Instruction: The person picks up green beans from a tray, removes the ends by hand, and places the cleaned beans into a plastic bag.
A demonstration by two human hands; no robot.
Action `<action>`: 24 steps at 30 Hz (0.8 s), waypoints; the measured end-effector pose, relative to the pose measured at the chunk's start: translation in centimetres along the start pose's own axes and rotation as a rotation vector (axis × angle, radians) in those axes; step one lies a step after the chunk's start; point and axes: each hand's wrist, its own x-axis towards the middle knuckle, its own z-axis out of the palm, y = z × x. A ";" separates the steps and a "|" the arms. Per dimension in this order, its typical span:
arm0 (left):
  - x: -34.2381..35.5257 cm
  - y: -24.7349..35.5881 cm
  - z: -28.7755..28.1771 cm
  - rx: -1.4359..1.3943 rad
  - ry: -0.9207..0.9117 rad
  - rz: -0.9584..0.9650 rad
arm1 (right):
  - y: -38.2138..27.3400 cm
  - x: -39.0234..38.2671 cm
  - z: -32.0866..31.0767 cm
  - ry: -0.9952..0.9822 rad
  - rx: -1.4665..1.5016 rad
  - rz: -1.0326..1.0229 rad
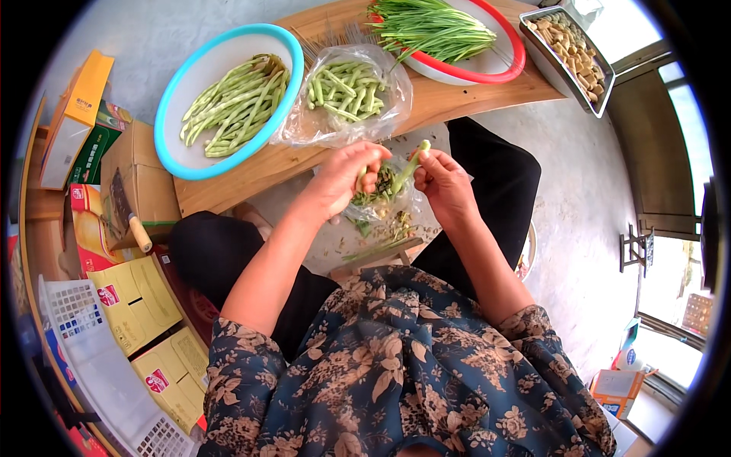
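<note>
My right hand (448,186) pinches a green bean (406,172) between thumb and fingertips, its end sticking up. To its left, my left hand (346,177) is closed, with a short piece of green bean (362,180) showing at its fingers. Below both hands lies a clear plastic bag of trimmings (375,195). A bag of snapped bean pieces (346,90) rests on the wooden table just beyond my left hand. Long whole beans (242,107) lie in a white basin with a blue rim (169,145) at the far left.
The wooden table (457,97) also bears thin skewers (333,36) and a red-rimmed basin (515,62) of green chives (434,29). A metal tray (542,52) of brown chunks stands far right. Cardboard boxes (145,164), a knife (129,209) and a white plastic basket (114,373) are at left.
</note>
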 end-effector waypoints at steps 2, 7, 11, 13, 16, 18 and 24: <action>-0.2 -0.1 0.8 0.116 -0.016 -0.041 | 0.1 0.3 0.7 -0.007 -0.090 -0.011; -0.4 -0.3 1.0 0.084 0.128 -0.026 | 0.3 -0.3 2.2 0.010 -0.338 -0.126; 0.2 -1.4 -0.2 -0.053 0.152 0.011 | 2.2 -1.7 1.8 -0.126 -0.455 -0.159; 0.3 -1.5 -0.1 -0.078 0.184 0.035 | 2.8 -1.9 1.8 -0.068 -0.494 -0.167; 0.1 -1.6 0.2 -0.050 0.195 0.044 | 2.5 -2.2 2.4 0.021 -0.623 -0.141; 0.1 -1.7 0.1 -0.049 0.183 0.048 | 2.5 -2.3 2.4 0.032 -0.624 -0.145; -0.1 -1.6 -0.4 -0.037 0.098 -0.059 | 1.2 -2.6 2.7 -0.033 -1.109 -0.603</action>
